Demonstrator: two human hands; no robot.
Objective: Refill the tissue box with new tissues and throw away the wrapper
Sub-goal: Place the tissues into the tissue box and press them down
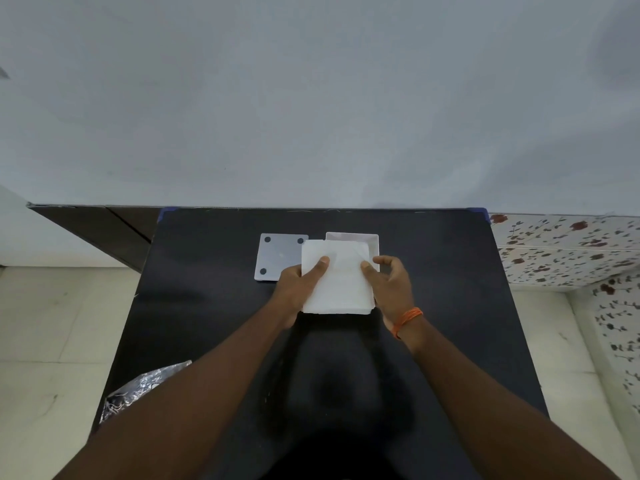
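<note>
Tissues, a thick white square stack of them (337, 280), sit right in the middle of the black table (214, 306), held between both hands. Left hand (299, 284) clamps the stack's left edge: the thumb lies flat across the top face, pointing toward the far side, while the fingers are tucked beneath and out of sight. Right hand (391, 282) is at the right edge, thumb pressing on the top near the far right corner, index finger curled loosely above, the rest hidden behind the stack, so how they sit I cannot tell. An orange thread band (408, 320) circles that right wrist.

Just behind the stack, partly covered by its far edge, stands the open white square plastic tissue box (372, 239), its rim showing at the far right. To its left, flat on the table, lies the translucent grey square lid with dark round feet (277, 254), touching or nearly touching the stack's left corner. Down at the near left table edge, a crumpled silvery bag (138, 389) peeks out.
</note>
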